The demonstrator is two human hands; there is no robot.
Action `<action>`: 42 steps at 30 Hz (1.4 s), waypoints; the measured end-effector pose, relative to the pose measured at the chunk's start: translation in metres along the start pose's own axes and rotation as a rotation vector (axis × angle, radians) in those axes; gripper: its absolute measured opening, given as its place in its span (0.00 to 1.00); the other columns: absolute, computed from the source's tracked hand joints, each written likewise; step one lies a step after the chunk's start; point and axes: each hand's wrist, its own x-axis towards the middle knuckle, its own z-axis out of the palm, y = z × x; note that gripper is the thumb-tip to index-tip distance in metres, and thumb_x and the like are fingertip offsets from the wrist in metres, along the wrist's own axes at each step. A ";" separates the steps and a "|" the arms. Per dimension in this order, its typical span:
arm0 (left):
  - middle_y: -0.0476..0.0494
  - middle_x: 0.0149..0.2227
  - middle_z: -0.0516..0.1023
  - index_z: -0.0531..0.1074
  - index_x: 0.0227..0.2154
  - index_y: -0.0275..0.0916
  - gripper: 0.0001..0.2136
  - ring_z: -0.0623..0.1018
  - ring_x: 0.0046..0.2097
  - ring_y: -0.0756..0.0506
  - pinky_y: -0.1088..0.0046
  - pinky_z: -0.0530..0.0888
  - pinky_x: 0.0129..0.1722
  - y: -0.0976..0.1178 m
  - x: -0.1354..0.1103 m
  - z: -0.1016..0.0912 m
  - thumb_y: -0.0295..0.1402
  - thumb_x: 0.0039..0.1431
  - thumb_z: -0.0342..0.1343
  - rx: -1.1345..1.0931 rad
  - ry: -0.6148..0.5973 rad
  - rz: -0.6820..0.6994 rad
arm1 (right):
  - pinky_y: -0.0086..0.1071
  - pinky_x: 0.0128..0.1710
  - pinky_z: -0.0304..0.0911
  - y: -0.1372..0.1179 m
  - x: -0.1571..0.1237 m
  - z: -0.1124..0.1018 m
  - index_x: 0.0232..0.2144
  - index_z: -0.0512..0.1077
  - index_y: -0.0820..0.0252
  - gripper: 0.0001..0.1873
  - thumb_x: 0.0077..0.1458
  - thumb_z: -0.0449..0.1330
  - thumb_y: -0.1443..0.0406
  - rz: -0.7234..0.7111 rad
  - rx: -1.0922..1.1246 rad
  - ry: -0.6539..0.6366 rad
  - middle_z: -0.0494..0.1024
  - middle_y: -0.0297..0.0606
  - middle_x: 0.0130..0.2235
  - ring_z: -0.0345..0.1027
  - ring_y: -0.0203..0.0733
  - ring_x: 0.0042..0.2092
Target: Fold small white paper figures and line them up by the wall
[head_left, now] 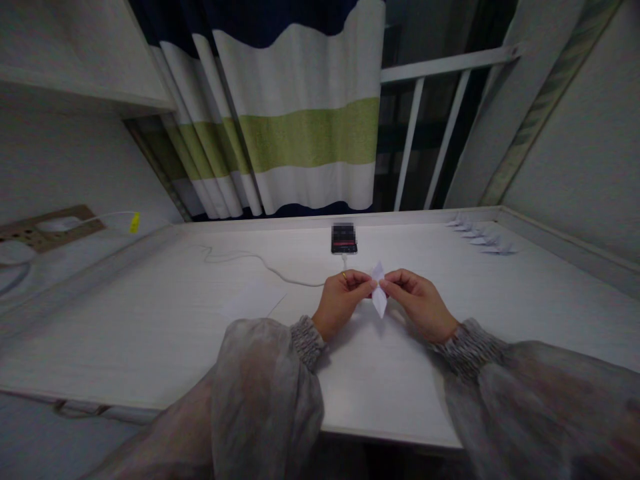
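A small piece of folded white paper (379, 303), narrow and diamond-shaped with pointed ends, is held upright above the table. My left hand (343, 299) pinches its left side between thumb and fingers; a ring shows on one finger. From the other side, my right hand (417, 300) pinches the same paper, thumb toward me. The two thumb tips almost meet at its middle. Fingers partly hide the paper's centre. Both wrists have gathered grey cuffs.
A phone (344, 239) lies behind my hands, with a white cable (270, 269) running left. Several folded paper pieces (483, 237) stand in a row at the back right. Flat white paper (255, 298) rests left on the white table (125, 327). A power strip (50, 230) is far left.
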 end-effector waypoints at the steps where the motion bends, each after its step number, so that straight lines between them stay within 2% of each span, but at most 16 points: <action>1: 0.50 0.20 0.72 0.69 0.21 0.33 0.08 0.71 0.24 0.54 0.77 0.68 0.27 0.000 0.000 0.001 0.32 0.38 0.61 0.003 0.000 0.003 | 0.30 0.28 0.58 0.000 0.000 0.000 0.21 0.66 0.60 0.13 0.39 0.61 0.56 0.000 -0.010 0.005 0.69 0.31 0.22 0.62 0.34 0.26; 10: 0.53 0.21 0.73 0.60 0.29 0.37 0.18 0.72 0.24 0.53 0.77 0.69 0.26 0.002 0.000 0.000 0.30 0.35 0.63 -0.080 -0.038 0.008 | 0.29 0.25 0.56 0.004 0.002 -0.002 0.19 0.64 0.59 0.14 0.37 0.62 0.56 0.005 -0.011 0.027 0.67 0.30 0.21 0.59 0.32 0.24; 18: 0.52 0.22 0.74 0.59 0.27 0.37 0.17 0.73 0.24 0.54 0.76 0.69 0.28 0.001 0.000 -0.001 0.28 0.36 0.62 -0.079 -0.057 0.011 | 0.29 0.25 0.56 0.007 0.002 -0.003 0.20 0.64 0.59 0.15 0.35 0.64 0.57 0.015 0.045 0.031 0.67 0.30 0.21 0.59 0.32 0.24; 24: 0.52 0.22 0.73 0.59 0.27 0.36 0.16 0.72 0.24 0.54 0.77 0.68 0.28 0.000 -0.001 -0.002 0.27 0.37 0.61 -0.063 -0.060 0.015 | 0.28 0.24 0.55 0.007 0.003 -0.005 0.19 0.63 0.59 0.14 0.36 0.63 0.57 -0.023 0.004 0.013 0.66 0.29 0.20 0.58 0.32 0.24; 31: 0.51 0.22 0.73 0.65 0.31 0.35 0.15 0.71 0.25 0.54 0.75 0.69 0.30 0.000 0.000 -0.003 0.29 0.37 0.61 -0.006 -0.050 -0.029 | 0.28 0.23 0.54 0.009 0.003 -0.006 0.20 0.63 0.60 0.13 0.40 0.60 0.58 -0.100 -0.161 0.012 0.65 0.30 0.20 0.57 0.32 0.24; 36: 0.51 0.20 0.71 0.69 0.26 0.33 0.14 0.69 0.22 0.55 0.77 0.67 0.26 0.000 0.000 -0.001 0.31 0.33 0.64 0.059 0.019 -0.088 | 0.30 0.25 0.55 0.011 0.002 -0.006 0.20 0.63 0.61 0.11 0.43 0.58 0.59 -0.103 -0.288 -0.041 0.66 0.31 0.22 0.58 0.33 0.24; 39: 0.49 0.20 0.72 0.72 0.23 0.32 0.11 0.68 0.22 0.55 0.78 0.65 0.25 -0.002 0.001 -0.002 0.33 0.34 0.63 0.106 -0.011 -0.082 | 0.30 0.26 0.55 0.011 0.001 -0.006 0.21 0.64 0.61 0.10 0.44 0.57 0.61 -0.115 -0.321 -0.072 0.67 0.32 0.23 0.58 0.33 0.26; 42: 0.48 0.20 0.72 0.74 0.21 0.32 0.10 0.68 0.22 0.55 0.78 0.64 0.25 -0.002 0.002 -0.003 0.35 0.37 0.62 0.102 -0.039 -0.065 | 0.29 0.25 0.54 0.011 0.001 -0.005 0.21 0.63 0.61 0.10 0.43 0.58 0.61 -0.084 -0.258 -0.082 0.66 0.31 0.23 0.58 0.32 0.25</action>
